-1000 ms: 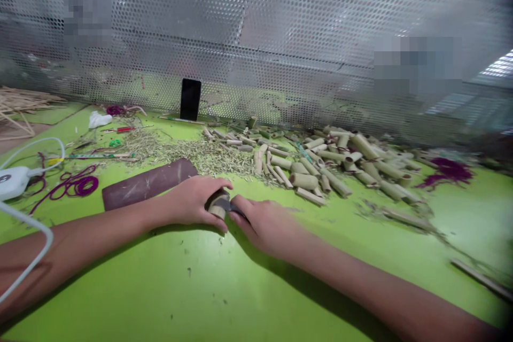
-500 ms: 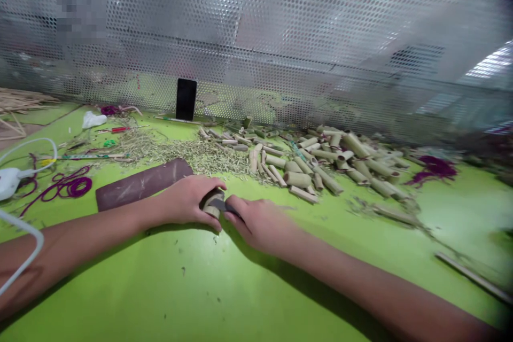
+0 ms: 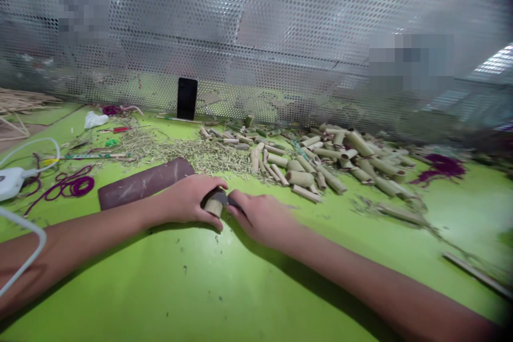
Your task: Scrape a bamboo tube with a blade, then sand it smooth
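My left hand [image 3: 196, 197] curls its thumb and fingers around a short bamboo tube [image 3: 214, 207], held just above the green table or resting on it; I cannot tell which. In my right hand [image 3: 260, 219] is a small knife [image 3: 222, 197] with a dark handle and a grey blade. The blade lies across the tube's upper end. My right fingers wrap the handle and hide most of it. Beside my left wrist lies a brown sheet [image 3: 144, 184] like sandpaper, partly covered by the forearm.
Cut bamboo pieces [image 3: 300, 178] lie heaped at centre right, beside scattered slivers [image 3: 192, 155]. A phone [image 3: 187, 99] leans against a perforated metal screen [image 3: 256, 26]. Purple cord [image 3: 82, 186], a white power strip [image 3: 11, 183] and its cable are at left. A bamboo strip [image 3: 476, 273] lies at right.
The bamboo tube has turned slightly in my left hand, showing more of its side. The blade has shifted a little over its upper end. Both hands keep nearly the same place.
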Action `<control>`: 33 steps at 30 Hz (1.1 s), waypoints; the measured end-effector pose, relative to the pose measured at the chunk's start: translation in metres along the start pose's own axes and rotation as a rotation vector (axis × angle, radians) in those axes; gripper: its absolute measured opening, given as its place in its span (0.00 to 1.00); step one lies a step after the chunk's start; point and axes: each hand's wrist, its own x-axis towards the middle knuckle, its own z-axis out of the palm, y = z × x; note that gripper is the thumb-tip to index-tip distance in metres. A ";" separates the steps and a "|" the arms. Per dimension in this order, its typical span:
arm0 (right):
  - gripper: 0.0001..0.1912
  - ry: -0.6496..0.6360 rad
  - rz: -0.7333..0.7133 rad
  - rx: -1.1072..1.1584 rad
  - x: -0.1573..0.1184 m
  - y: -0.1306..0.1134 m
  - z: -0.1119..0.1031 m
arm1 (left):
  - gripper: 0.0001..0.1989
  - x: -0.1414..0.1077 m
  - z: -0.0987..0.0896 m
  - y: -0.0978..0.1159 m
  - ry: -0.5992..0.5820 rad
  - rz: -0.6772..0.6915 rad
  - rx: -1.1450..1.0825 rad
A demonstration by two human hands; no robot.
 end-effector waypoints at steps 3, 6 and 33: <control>0.13 0.003 -0.024 0.019 0.001 0.001 0.001 | 0.40 0.000 0.000 0.000 0.001 0.001 0.000; 0.13 0.006 -0.015 0.021 0.000 0.000 0.002 | 0.41 0.000 0.001 -0.001 0.002 0.002 0.003; 0.17 0.121 -0.010 -0.045 0.008 0.014 0.000 | 0.42 -0.004 -0.007 0.007 -0.006 -0.064 -0.134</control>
